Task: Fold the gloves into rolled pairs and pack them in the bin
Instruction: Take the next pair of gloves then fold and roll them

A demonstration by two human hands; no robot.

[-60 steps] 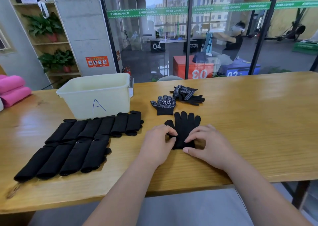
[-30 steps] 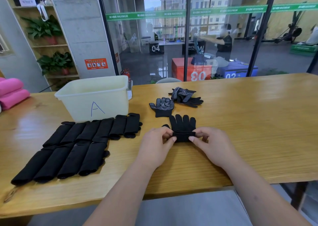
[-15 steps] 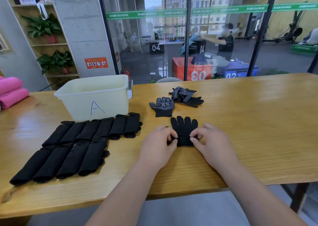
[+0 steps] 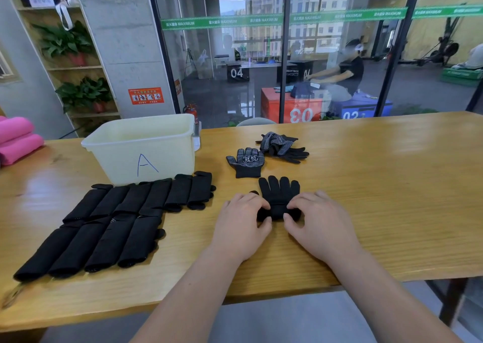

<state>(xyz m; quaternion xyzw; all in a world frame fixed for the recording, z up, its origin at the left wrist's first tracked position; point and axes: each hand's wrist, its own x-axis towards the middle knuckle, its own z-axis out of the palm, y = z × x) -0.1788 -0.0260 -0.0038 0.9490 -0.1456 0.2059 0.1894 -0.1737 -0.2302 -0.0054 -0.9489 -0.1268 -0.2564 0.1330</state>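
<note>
The black glove [image 4: 279, 193] lies flat on the wooden tabletop [image 4: 386, 186], not far from the front edge. Its tips point away from the person, and its near end is rolled up. The left hand [image 4: 239, 227] and the right hand [image 4: 317, 225] each hold one end of that rolled part. Their curled fingers [image 4: 257, 203] pinch it.

Just behind it lies a dotted glove [image 4: 247, 163]. Behind that is a small heap of gloves [image 4: 282, 146]. To the left, two rows of rolled gloves [image 4: 122, 222] lie side by side, touching. The back row sits right in front of the pale bin [image 4: 141, 146] marked "A".

The tabletop is smooth and shiny. A wide stretch of plain wood runs to the right of the hands. Pink rolls [image 4: 18, 141] sit at the far left edge. A glass wall [image 4: 326, 55] stands close behind the back edge. A shelf [image 4: 78, 67] with plants [image 4: 65, 42] stands at the left.
</note>
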